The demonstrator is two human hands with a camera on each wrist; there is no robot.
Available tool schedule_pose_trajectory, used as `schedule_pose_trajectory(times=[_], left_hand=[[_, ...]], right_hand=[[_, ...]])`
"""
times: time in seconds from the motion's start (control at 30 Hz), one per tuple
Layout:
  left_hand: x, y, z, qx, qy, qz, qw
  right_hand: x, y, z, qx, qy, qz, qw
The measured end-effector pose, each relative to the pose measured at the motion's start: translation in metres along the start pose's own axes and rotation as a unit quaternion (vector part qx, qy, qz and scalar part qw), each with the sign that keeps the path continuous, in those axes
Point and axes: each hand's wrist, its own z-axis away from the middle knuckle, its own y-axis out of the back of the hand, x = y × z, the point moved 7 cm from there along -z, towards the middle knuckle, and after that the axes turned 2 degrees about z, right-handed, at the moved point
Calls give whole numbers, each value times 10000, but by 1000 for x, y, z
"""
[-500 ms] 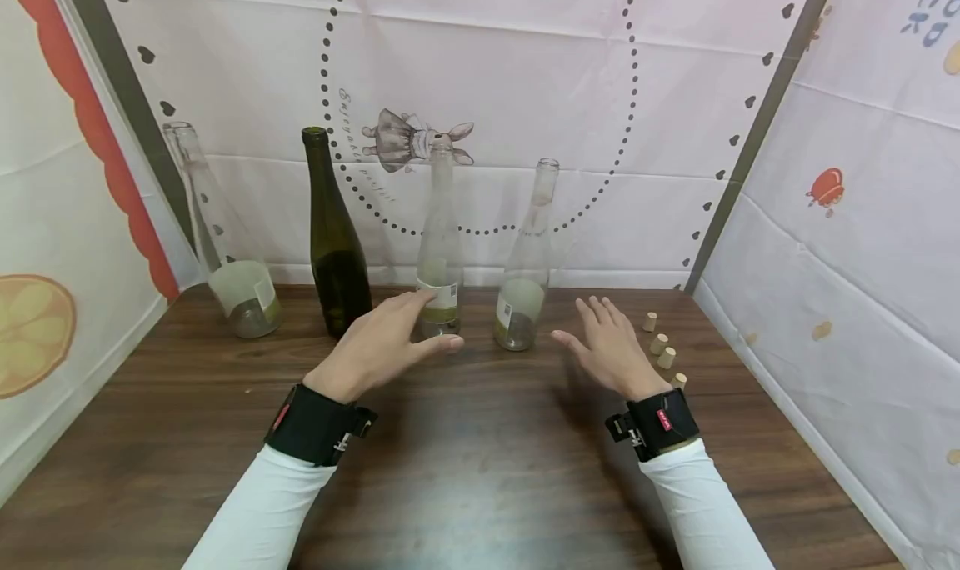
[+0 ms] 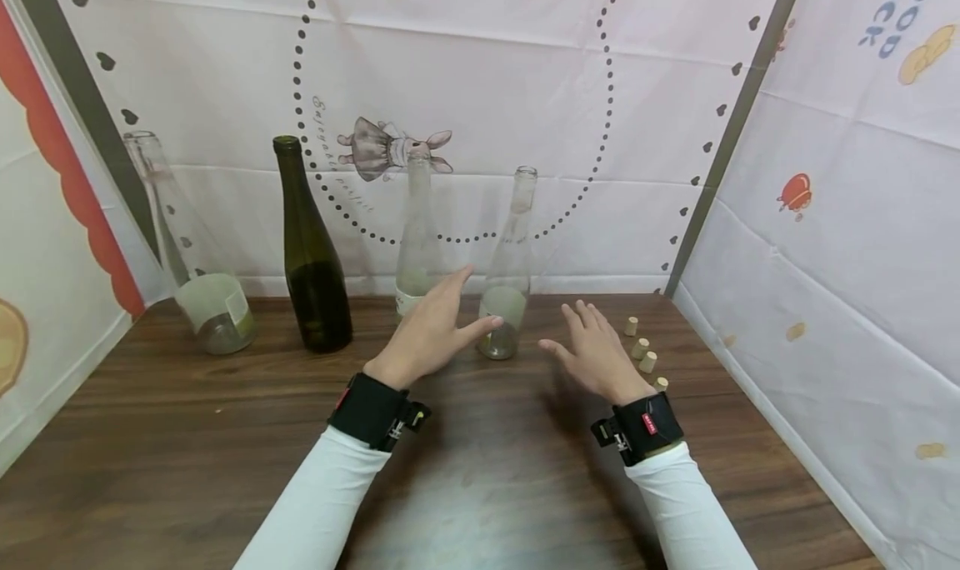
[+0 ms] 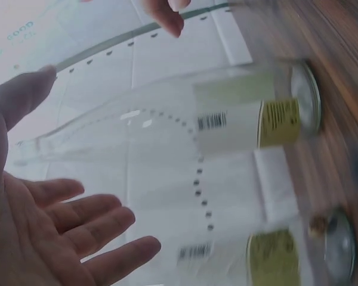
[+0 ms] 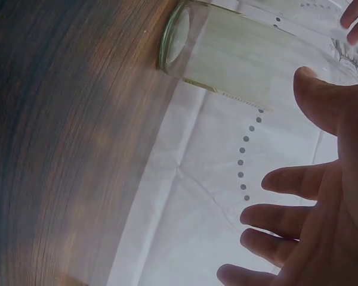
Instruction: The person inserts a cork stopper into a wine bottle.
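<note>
My left hand (image 2: 431, 337) hovers with spread fingers in front of the two middle clear glass bottles. Its thumb overlaps the right-hand clear bottle (image 2: 506, 291) in the head view, while the left wrist view shows a gap between the palm and that bottle (image 3: 238, 113). The other clear bottle (image 2: 417, 237) is partly hidden behind this hand. To the right, my right hand (image 2: 596, 357) is held with loosely extended fingers, near the same right-hand bottle (image 4: 232, 56) and holding nothing. Several corks (image 2: 641, 348) stand just beyond it.
A dark green bottle (image 2: 318, 303) and another clear bottle (image 2: 213, 303) stand upright at the back left of the wooden table (image 2: 480, 470). Printed white cloth walls (image 2: 525, 70) enclose the back and sides.
My left hand has moved right, from the middle clear bottle toward the right-hand one. My right hand keeps nearly the same place. The head view has shifted slightly right.
</note>
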Motion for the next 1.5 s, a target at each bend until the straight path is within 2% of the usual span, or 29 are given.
schedule_pose_trajectory(times=[0.1, 0.27, 0.5, 0.7, 0.9, 1.17, 1.3, 1.5], left_hand=[[-2, -13, -11, 64, 80, 242, 9997], [-4, -33, -30, 376, 99, 657, 9971], [-21, -58, -54, 785, 504, 1429, 9853], [-32, -74, -63, 1112, 403, 1777, 9770], [-37, -78, -68, 1284, 450, 1873, 9728], [-31, -76, -71, 1276, 180, 1934, 9726], [-30, -73, -67, 1275, 45, 1858, 9743], [-29, -66, -53, 1295, -41, 1570, 9791]], right_hand=[[2, 1, 2, 17, -35, 0, 10000], [7, 0, 6, 31, -104, 101, 9999], [8, 1, 0, 56, -28, 187, 9998], [6, -1, -1, 5, -12, 187, 9998], [7, -1, -3, -95, -22, 222, 9997], [16, 4, -4, -98, -125, 166, 9997], [24, 2, -7, -114, -214, 135, 9996], [42, 5, -15, -19, -461, -129, 9989]])
